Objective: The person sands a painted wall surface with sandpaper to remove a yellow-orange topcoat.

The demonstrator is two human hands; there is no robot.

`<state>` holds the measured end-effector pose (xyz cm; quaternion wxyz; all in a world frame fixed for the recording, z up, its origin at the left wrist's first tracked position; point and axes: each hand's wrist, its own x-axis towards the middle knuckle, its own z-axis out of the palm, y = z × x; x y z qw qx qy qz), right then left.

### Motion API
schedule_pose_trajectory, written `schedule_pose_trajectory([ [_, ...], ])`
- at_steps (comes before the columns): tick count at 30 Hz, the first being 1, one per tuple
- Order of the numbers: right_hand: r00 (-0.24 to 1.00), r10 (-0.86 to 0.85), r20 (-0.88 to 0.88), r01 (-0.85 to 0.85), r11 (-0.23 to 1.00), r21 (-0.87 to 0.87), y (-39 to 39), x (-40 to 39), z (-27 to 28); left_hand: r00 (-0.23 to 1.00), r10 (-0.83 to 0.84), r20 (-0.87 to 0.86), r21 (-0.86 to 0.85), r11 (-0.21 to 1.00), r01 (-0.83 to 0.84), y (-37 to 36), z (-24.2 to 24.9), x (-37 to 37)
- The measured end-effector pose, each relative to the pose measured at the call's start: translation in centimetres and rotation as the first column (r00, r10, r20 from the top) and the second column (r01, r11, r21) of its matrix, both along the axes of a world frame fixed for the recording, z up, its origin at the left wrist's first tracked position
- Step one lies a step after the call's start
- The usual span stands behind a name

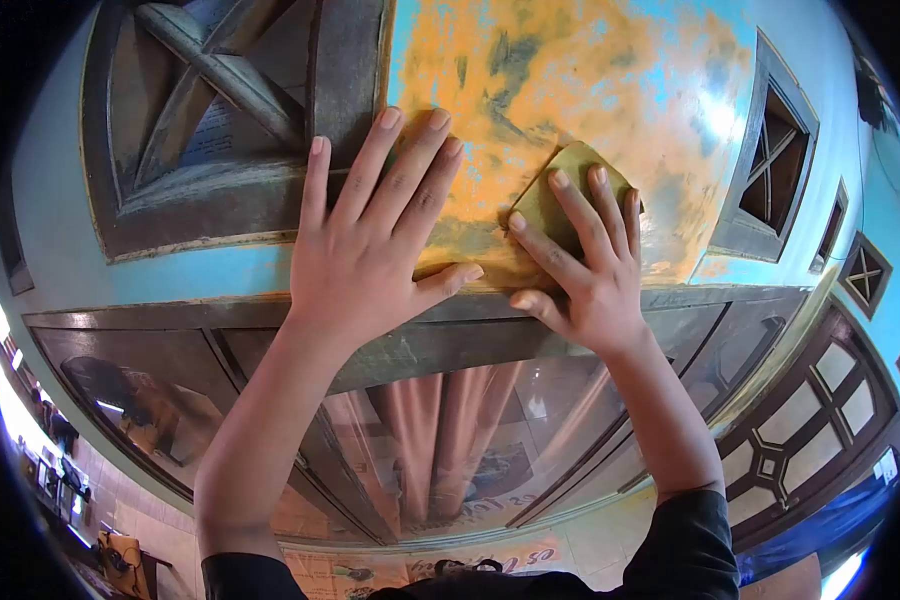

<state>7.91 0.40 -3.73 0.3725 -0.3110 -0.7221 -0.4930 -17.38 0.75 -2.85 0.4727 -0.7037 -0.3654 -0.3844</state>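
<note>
Flat against the wall, my left hand (370,235) has its fingers spread, partly over the corner of a dark wooden vent frame (210,215) and partly over a patchy orange and blue wall surface (470,75). A square olive-brown sheet (575,160), which looks like sandpaper, lies on the orange surface under the fingers of my right hand (595,260). The fingers press it flat, and its top corner shows beyond them. My right thumb is off the sheet, to its lower left. Dark smudges mark the orange surface around the sheet.
Below the hands runs a dark wooden ledge (430,340) above glass panels (450,440) with pinkish curtains. Another crossed vent (770,160) is on the right. A dark panelled door (810,420) stands at the lower right, and a brown chair (125,565) at the lower left.
</note>
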Motion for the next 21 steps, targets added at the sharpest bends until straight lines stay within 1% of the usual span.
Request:
schedule_pose_trajectory([
  [2,0.999,-0.019,-0.027,0.019,1.000,-0.010,-0.2,-1.0,0.1,1.000,-0.008,0.000,-0.007,1.000,0.008,-0.1,-0.1,0.2],
  [5,0.997,0.004,-0.073,-0.005,1.000,-0.023,-0.5,-1.8,-0.1,1.000,0.018,-0.004,-0.002,1.000,-0.018,-0.1,-0.1,0.4],
  [6,0.999,-0.034,-0.038,0.032,0.998,-0.059,-0.5,-1.3,-0.5,1.000,0.022,-0.007,0.007,1.000,-0.022,0.0,-0.2,0.3],
  [9,0.999,-0.034,-0.037,0.032,0.998,-0.057,-0.3,-0.7,-1.1,0.999,0.035,-0.014,0.014,0.999,-0.035,0.0,-0.2,0.3],
  [12,0.998,-0.005,-0.055,0.002,0.999,-0.040,0.0,-1.9,0.1,0.998,-0.046,0.044,0.003,0.999,0.046,0.0,-0.2,0.5],
  [15,0.998,-0.004,-0.057,0.000,0.998,-0.069,-0.6,-1.8,0.0,0.998,0.061,-0.021,0.025,0.998,-0.061,0.0,-0.2,0.4],
  [18,0.998,-0.004,-0.061,0.003,1.000,-0.017,-0.4,-0.6,1.6,0.999,0.038,-0.017,0.012,0.999,-0.038,-0.1,-0.1,0.5],
  [21,0.988,0.018,-0.152,-0.004,0.996,0.092,0.5,-1.2,4.1,0.998,0.050,-0.030,0.017,0.999,-0.049,-0.2,-0.1,0.4],
])
